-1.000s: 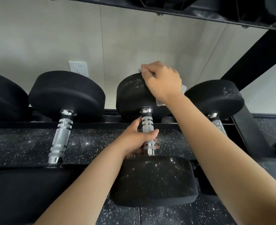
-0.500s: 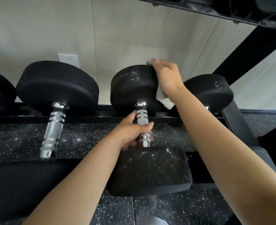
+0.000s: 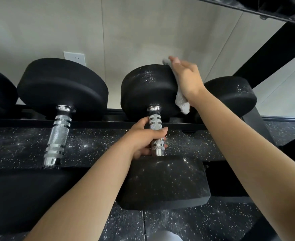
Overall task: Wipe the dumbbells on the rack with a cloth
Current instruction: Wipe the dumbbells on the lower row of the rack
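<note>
2 neighbouring dumbbells [image 3: 61, 94] flank; left grip [image 3: 144, 138] clasps handle [image 3: 155, 126], right grip [image 3: 186, 77] presses cloth [image 3: 182, 101].

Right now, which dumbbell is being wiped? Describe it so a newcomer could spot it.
Find the black rack against the pale wall. On its lower shelf, take the dumbbell second from the right end. Only this one has a left hand around its chrome handle and a right hand pressing a white cloth to its far head.

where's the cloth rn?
Head view, right of centre: the cloth is under the right hand, pressed on the right edge of the far head of the dumbbell whose handle the left hand holds.
</note>
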A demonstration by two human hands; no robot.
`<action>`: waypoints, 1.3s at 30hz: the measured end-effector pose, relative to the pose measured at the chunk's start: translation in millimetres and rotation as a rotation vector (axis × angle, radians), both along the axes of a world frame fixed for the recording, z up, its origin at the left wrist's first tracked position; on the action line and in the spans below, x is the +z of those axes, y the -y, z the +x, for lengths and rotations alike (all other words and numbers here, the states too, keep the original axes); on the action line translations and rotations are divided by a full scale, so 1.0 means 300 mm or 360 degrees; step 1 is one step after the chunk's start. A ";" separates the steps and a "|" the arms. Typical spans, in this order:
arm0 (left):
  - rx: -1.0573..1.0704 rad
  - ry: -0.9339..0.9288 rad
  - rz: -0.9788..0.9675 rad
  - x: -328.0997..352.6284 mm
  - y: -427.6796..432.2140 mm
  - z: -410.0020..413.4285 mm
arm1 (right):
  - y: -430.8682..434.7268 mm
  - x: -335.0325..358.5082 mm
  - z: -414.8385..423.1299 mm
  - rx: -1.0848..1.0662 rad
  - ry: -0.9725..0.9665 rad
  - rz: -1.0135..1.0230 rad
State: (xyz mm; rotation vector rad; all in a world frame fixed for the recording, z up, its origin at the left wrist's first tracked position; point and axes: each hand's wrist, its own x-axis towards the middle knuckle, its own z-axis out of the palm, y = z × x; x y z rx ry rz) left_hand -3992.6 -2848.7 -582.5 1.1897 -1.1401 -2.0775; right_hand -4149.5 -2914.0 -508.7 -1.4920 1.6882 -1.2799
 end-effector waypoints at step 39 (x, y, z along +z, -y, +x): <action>-0.0010 -0.0017 -0.0059 -0.016 0.003 0.004 | 0.032 0.133 0.068 0.0885 -0.1821 -0.0311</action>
